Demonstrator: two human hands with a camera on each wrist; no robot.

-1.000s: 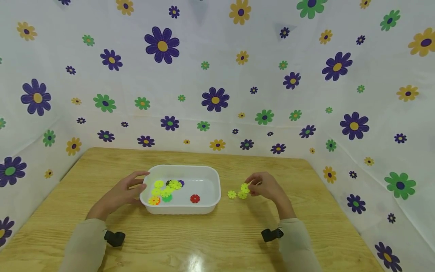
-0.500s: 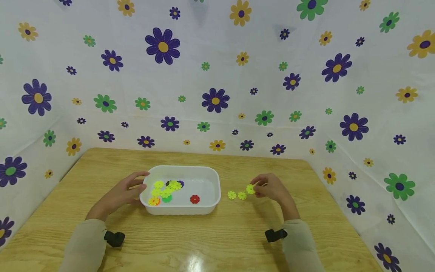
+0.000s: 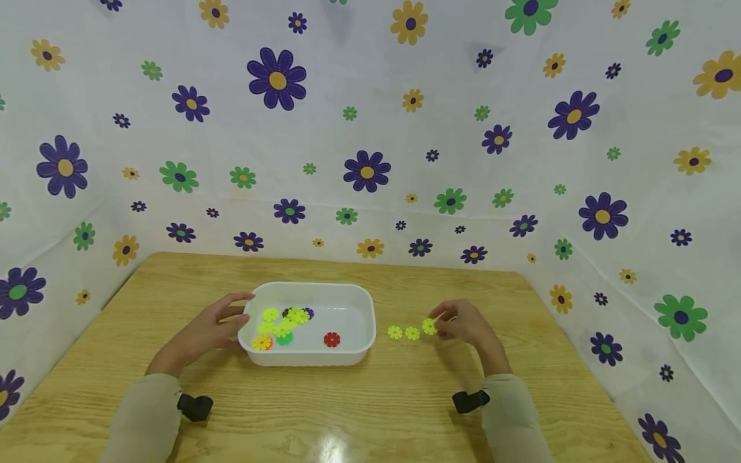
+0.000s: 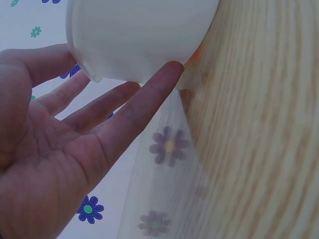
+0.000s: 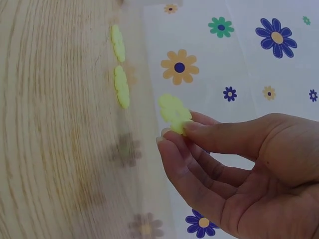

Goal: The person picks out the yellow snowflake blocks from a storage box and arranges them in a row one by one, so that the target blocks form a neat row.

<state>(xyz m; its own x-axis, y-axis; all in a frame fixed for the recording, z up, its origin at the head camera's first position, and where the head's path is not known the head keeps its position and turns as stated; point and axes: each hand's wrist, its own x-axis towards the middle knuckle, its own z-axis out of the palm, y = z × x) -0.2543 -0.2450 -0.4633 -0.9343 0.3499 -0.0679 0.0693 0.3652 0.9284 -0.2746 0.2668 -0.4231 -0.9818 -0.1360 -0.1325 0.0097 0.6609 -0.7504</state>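
Note:
My right hand (image 3: 461, 321) pinches a yellow-green plastic snowflake disc (image 3: 429, 326) between thumb and fingers. In the right wrist view the disc (image 5: 174, 112) is tilted and raised off the wood. To its left, two matching discs, one (image 3: 395, 332) and another (image 3: 412, 333), lie side by side on the table. My left hand (image 3: 213, 321) rests against the left end of a white plastic tub (image 3: 307, 359). Up close, its extended fingers touch the tub's outer wall (image 4: 134, 40).
Inside the tub lie several yellow discs (image 3: 283, 328), a red disc (image 3: 332, 339), a green disc (image 3: 285, 338) and dark ones partly covered. The wooden table (image 3: 347, 411) ends at a flower-print cloth (image 3: 370, 128) behind and on both sides.
My right hand has moved right and slightly down with its disc, away from the two on the table. The left hand and the tub have stayed in place.

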